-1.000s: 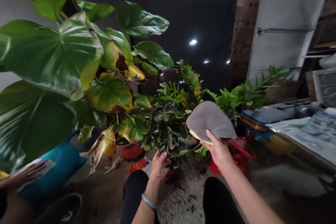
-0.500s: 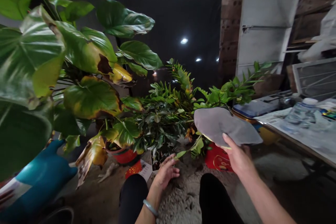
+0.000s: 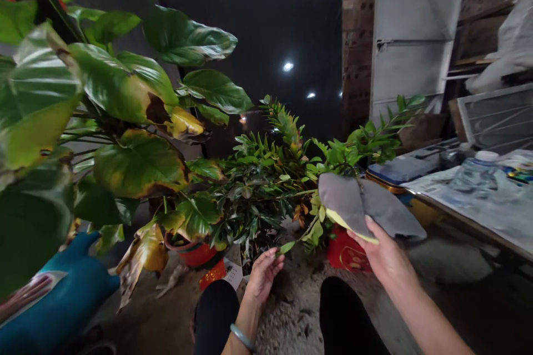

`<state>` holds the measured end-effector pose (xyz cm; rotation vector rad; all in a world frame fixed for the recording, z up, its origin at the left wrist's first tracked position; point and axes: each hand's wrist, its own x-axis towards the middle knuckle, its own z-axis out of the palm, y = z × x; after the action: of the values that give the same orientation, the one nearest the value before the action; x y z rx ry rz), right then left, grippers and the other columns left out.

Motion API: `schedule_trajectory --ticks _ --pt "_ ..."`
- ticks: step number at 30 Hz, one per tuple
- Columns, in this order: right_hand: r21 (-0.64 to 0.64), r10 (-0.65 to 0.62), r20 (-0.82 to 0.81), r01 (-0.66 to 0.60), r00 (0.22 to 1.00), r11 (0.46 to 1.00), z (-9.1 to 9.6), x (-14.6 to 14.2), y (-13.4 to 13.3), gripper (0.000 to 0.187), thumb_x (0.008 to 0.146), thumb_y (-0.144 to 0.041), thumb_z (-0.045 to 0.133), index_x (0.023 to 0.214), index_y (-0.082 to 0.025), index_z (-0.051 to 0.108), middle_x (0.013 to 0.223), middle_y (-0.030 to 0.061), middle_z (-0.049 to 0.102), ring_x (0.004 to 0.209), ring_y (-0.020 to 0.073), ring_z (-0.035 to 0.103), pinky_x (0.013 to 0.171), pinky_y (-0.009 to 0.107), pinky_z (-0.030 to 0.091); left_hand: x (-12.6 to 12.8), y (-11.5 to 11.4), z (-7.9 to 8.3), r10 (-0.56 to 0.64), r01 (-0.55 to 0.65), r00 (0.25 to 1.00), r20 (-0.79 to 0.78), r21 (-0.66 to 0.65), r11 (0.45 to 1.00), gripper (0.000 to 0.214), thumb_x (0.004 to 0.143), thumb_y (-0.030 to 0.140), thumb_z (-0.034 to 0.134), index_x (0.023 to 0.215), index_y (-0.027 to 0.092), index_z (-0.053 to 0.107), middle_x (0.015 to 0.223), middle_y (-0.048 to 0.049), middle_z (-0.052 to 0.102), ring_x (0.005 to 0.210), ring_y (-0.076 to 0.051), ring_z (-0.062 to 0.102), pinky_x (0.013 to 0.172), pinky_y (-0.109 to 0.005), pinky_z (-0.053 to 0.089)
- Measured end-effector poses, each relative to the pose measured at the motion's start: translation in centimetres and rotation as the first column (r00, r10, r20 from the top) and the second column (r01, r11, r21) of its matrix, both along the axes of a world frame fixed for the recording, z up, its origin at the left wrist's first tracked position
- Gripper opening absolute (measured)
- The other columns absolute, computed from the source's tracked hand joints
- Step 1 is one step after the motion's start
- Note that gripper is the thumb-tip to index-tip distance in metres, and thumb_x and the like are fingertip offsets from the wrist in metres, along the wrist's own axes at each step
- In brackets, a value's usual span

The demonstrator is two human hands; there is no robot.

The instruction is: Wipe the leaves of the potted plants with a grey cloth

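Observation:
My right hand (image 3: 385, 258) grips a grey cloth (image 3: 366, 208) with a yellow underside, holding it up beside the leafy stems of a low green plant (image 3: 266, 183). My left hand (image 3: 264, 274) reaches under that plant with the palm up, and its fingertips pinch a small green leaf (image 3: 287, 246) at the end of a drooping stem. A bracelet sits on my left wrist. Both my knees in dark trousers show at the bottom of the view.
A big-leaved plant (image 3: 104, 122) with yellowing, brown-edged leaves fills the left. Red pots (image 3: 194, 252) stand on the gritty ground. A teal container (image 3: 54, 299) lies at lower left. A newspaper-covered table (image 3: 478, 199) with a water bottle (image 3: 474, 175) is on the right.
My left hand has come out from the plant's base and turned palm up onto a leaf tip. My right hand shifted the cloth right, and the view panned right.

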<state>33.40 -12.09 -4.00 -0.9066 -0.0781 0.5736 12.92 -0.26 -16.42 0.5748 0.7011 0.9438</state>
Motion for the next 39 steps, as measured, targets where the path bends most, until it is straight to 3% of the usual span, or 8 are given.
schedule_trajectory --ticks 2,9,16,23,27,32,35,39 --pt "-0.062 -0.013 -0.11 0.006 0.994 0.998 -0.3 -0.1 1.1 0.021 0.054 -0.017 0.078 0.071 -0.022 0.065 0.074 -0.003 0.072 0.073 0.019 0.067 0.055 0.03 0.058 0.0 0.0 0.2 0.007 -0.007 1.0 -0.002 0.005 1.0 0.022 0.053 0.017 0.085 0.069 0.017 0.071 0.071 -0.0035 0.072 0.07 -0.018 0.069 0.064 -0.026 0.054" --pt "-0.141 0.415 -0.314 -0.474 0.854 0.869 -4.8 -5.9 -2.8 0.026 0.051 -0.025 0.085 0.072 -0.017 0.07 0.071 0.0062 0.074 0.062 0.0226 0.068 0.048 0.031 0.055 -0.9 0.3 0.4 0.03 -0.031 0.999 -0.023 -0.014 0.999 0.025 0.049 0.016 0.088 0.066 0.016 0.069 0.065 -0.0018 0.07 0.064 -0.015 0.068 0.061 -0.024 0.053" --pt "0.059 0.188 -0.053 -0.185 0.981 0.981 1.7 -2.4 1.7 0.027 0.058 -0.019 0.079 0.083 -0.022 0.069 0.085 -0.0002 0.075 0.078 0.0208 0.068 0.057 0.03 0.057 -0.7 0.0 0.7 -0.011 0.011 1.0 0.006 0.009 1.0 0.03 0.049 0.018 0.089 0.073 0.015 0.071 0.07 -0.0045 0.071 0.069 -0.019 0.069 0.065 -0.027 0.053" --pt "-0.158 0.368 -0.479 -0.49 0.797 0.857 -3.8 -6.8 -1.0 0.009 0.071 -0.014 0.07 0.07 -0.019 0.064 0.062 0.0038 0.072 0.052 0.0185 0.065 0.047 0.028 0.052 -1.2 0.4 -0.1 0.004 -0.005 1.0 0.026 0.012 1.0 0.029 0.05 0.016 0.088 0.073 0.014 0.07 0.075 -0.0052 0.073 0.068 -0.017 0.068 0.066 -0.026 0.052" --pt "-0.026 0.468 -0.425 -0.527 0.775 0.849 -2.1 -6.4 -2.0 0.008 0.07 -0.014 0.071 0.075 -0.017 0.067 0.071 0.0072 0.074 0.059 0.0213 0.068 0.05 0.031 0.054 -1.1 0.3 0.1 0.013 -0.013 0.999 0.049 -0.007 1.0 0.031 0.043 0.019 0.091 0.065 0.015 0.069 0.068 -0.0023 0.072 0.062 -0.015 0.067 0.061 -0.024 0.051" --pt "0.153 0.433 -0.24 -0.407 0.869 0.901 1.6 -3.3 2.8 0.008 0.078 -0.015 0.062 0.083 -0.021 0.065 0.074 0.0016 0.074 0.065 0.0189 0.068 0.054 0.03 0.056 -1.0 -0.1 0.8 -0.033 0.033 0.999 0.027 0.012 0.999 0.034 0.045 0.02 0.091 0.072 0.014 0.072 0.072 -0.0034 0.072 0.068 -0.017 0.069 0.066 -0.026 0.052" --pt "-0.004 0.42 -0.382 -0.457 0.823 0.89 -0.2 -4.2 3.4 0.011 0.084 -0.016 0.058 0.075 -0.021 0.062 0.063 0.0017 0.071 0.053 0.0157 0.063 0.05 0.027 0.054 -1.1 0.0 0.6 -0.035 0.035 0.999 0.029 0.031 0.999 0.029 0.051 0.018 0.088 0.074 0.015 0.072 0.075 -0.0046 0.072 0.071 -0.018 0.069 0.069 -0.028 0.051" --pt "-0.161 0.477 -0.512 -0.625 0.715 0.764 -3.2 -6.9 -0.2 0.008 0.082 -0.02 0.064 0.074 -0.018 0.063 0.061 0.0065 0.071 0.048 0.0165 0.061 0.045 0.027 0.051 -1.3 0.3 0.1 -0.013 0.012 0.999 0.046 0.022 1.0 0.029 0.05 0.018 0.086 0.074 0.015 0.072 0.076 -0.0057 0.072 0.067 -0.017 0.066 0.067 -0.028 0.049"
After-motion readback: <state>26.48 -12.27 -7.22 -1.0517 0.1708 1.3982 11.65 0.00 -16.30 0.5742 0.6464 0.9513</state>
